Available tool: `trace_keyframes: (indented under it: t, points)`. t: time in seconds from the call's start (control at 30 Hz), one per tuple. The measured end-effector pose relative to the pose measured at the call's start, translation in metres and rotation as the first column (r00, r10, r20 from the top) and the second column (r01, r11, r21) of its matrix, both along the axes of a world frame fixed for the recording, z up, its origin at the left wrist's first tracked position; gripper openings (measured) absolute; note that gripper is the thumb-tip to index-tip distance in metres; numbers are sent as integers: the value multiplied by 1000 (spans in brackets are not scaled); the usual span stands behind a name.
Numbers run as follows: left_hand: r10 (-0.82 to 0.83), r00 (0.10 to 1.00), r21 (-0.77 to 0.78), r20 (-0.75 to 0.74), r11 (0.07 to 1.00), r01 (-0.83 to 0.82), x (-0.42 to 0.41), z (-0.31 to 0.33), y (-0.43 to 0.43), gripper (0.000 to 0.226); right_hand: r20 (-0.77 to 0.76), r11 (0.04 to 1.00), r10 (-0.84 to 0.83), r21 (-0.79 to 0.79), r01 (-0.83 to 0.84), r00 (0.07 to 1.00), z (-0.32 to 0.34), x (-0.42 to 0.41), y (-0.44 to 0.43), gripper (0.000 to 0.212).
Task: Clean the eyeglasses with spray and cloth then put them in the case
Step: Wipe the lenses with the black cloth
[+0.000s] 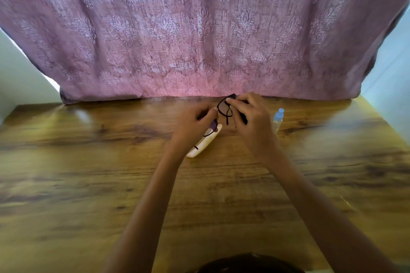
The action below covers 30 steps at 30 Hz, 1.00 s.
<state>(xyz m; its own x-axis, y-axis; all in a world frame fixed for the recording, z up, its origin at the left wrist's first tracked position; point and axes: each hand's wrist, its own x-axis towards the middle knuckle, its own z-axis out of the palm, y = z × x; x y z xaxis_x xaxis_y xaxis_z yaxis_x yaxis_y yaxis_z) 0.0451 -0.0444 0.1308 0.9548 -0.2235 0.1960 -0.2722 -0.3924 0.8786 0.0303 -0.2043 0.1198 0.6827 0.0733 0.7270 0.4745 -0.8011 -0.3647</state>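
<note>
Nearest us, bare forearms reach out over the wooden surface [88, 162]. Our left hand [193, 124] curls closed around one side of the eyeglasses [224, 109], steadying them above the white case [205, 144]. Our right hand [250, 115] pinches a dark cloth [244, 117] onto the far lens, likely wiping. The frame's long axis runs diagonally, near-left to far-right. A spray bottle [278, 117] stands just right, before the curtain [199, 29].

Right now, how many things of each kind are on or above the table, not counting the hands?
Eyeglasses: 1
Dark cloth: 1
White case: 1
Spray bottle: 1
Total: 4
</note>
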Motion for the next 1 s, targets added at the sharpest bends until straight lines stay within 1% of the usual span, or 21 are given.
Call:
trace_keyframes:
  t: [0.13,0.37,0.63,0.87,1.0]
  points:
    - [1,1000,3,0,1000,-1,0,0,2,25,3,995,83,-60,-82,997,1,-5,7,21]
    - [-31,999,11,15,999,31,-2,1,4,27,-27,1000,-22,-4,22,999,3,4,0,23]
    - [24,1000,-6,9,1000,-24,3,-3,4,27,-46,999,-18,28,19,999,-6,-8,-5,21]
    - [-5,1000,22,19,1000,5,1,-1,2,25,-14,996,86,-35,-86,996,-5,-14,7,23]
    - [-24,1000,28,18,999,23,0,-2,0,27,-30,1000,-7,-27,6,1000,1,-5,4,24]
